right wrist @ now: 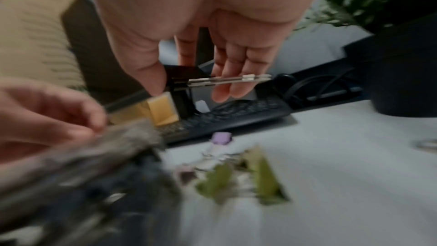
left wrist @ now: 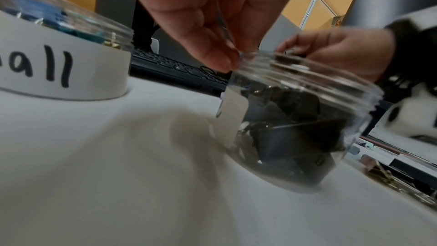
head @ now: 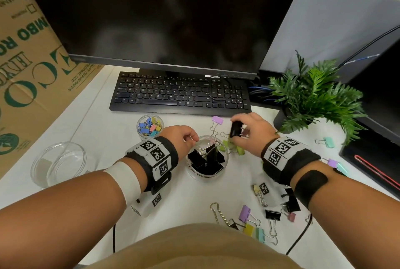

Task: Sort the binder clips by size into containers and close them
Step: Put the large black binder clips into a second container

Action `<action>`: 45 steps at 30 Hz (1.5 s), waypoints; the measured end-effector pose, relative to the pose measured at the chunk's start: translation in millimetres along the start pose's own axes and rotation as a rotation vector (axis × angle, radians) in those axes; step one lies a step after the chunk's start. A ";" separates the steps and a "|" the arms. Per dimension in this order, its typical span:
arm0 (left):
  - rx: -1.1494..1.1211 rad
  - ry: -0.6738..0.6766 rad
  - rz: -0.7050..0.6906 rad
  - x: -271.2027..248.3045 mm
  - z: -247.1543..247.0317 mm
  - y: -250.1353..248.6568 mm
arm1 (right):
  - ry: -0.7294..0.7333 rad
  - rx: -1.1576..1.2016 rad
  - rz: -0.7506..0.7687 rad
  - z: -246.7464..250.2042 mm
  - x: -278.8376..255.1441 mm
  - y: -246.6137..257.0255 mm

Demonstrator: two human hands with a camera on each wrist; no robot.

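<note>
A clear jar (head: 225, 161) with several large black binder clips stands mid-desk, also the jar (left wrist: 340, 104) in the left wrist view. My left hand (head: 190, 137) pinches its rim at the left side, left hand (left wrist: 227, 59). My right hand (head: 242, 128) holds a large black binder clip (head: 235, 129) above the desk just right of the jar; in the right wrist view the black clip (right wrist: 182, 81) sits between thumb and fingers of my right hand (right wrist: 189, 89). A second jar (head: 150, 126) marked "small" holds coloured small clips. A third clear jar (head: 58, 163) at left looks empty.
Loose clips lie around: green (head: 238, 149) and purple (head: 217, 120) ones beyond the jar, several pastel and black ones (head: 272, 214) near my body, a mint one (head: 329, 142) at right. A keyboard (head: 179, 95), a monitor, a potted plant (head: 311, 97) and a cardboard box (head: 28, 63) border the desk.
</note>
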State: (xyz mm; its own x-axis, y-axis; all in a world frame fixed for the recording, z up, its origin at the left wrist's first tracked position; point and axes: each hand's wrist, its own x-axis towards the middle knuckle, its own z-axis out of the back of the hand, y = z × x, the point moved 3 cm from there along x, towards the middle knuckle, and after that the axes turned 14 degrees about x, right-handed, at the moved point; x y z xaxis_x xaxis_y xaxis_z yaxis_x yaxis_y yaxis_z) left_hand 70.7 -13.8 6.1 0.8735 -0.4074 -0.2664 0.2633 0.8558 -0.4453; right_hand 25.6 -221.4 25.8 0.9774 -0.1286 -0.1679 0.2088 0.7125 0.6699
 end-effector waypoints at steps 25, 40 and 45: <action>-0.007 -0.013 0.027 -6.7 0.8 -2.9 | 0.271 -0.253 0.176 -34.4 -46.6 44.0; 0.025 -0.011 0.062 -22.5 -0.1 -15.4 | 0.864 -0.574 0.183 -82.2 -123.7 4.7; 0.024 0.020 0.079 -28.8 -4.1 -18.4 | 0.738 -0.494 0.213 -76.3 -122.2 -0.3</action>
State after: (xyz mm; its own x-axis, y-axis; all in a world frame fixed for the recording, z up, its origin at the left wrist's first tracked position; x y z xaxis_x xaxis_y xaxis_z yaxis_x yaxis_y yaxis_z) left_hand 39.1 -19.1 18.5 0.8835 -0.3446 -0.3173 0.2040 0.8928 -0.4015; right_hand -96.5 -153.3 -9.1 0.6886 0.3927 -0.6096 -0.1780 0.9065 0.3829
